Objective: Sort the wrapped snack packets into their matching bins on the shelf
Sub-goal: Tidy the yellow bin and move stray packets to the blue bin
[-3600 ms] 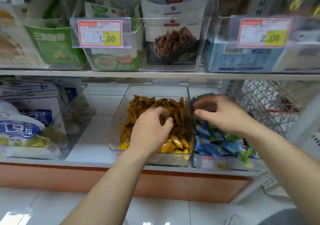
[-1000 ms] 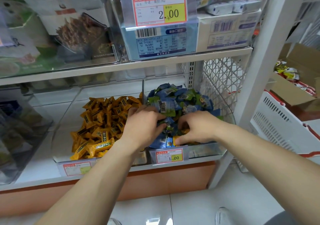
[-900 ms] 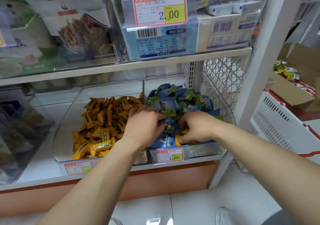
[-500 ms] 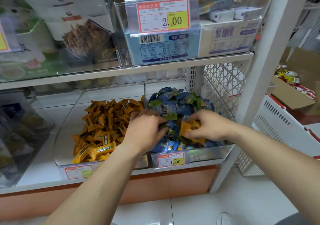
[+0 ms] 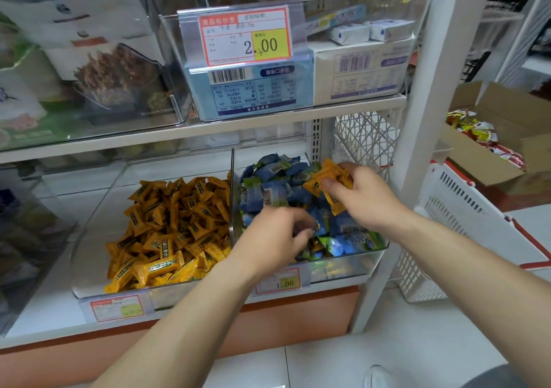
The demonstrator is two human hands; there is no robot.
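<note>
Above the blue bin (image 5: pixel 351 268), the clear right-hand one on the lower shelf (image 5: pixel 53 307), a small bunch of stray orange packets (image 5: pixel 326 178) is gripped in the right hand (image 5: pixel 362 201), thumb across the top and fingers curled beneath. It is lifted clear of the blue packets (image 5: pixel 268 192) that fill the bin. They are held up and apart, I judge, because they do not belong there. Their colour matches the orange heap (image 5: pixel 173 223) in the orange bin (image 5: pixel 98 208) just beside, with only the clear walls between the two. The left hand (image 5: pixel 272 238) reaches down into the front of the blue packets with its fingers curled. I cannot tell whether it pinches a wrapper or only rakes them aside, since the fingertips are blurred among the packets. Something yellowish shows low at the front of the blue bin under that hand, perhaps more strays, which would account for the digging. A price tag (image 5: pixel 278 281) is clipped to the front of each bin, so each kind has its own marked place. On the upper shelf (image 5: pixel 208 128) stand more clear bins of boxed and bagged goods behind a larger tag (image 5: pixel 244 40). To the right of the shelf post are a white basket (image 5: pixel 465 217) and an open cardboard box (image 5: pixel 492 137) of bright wrappers.
</note>
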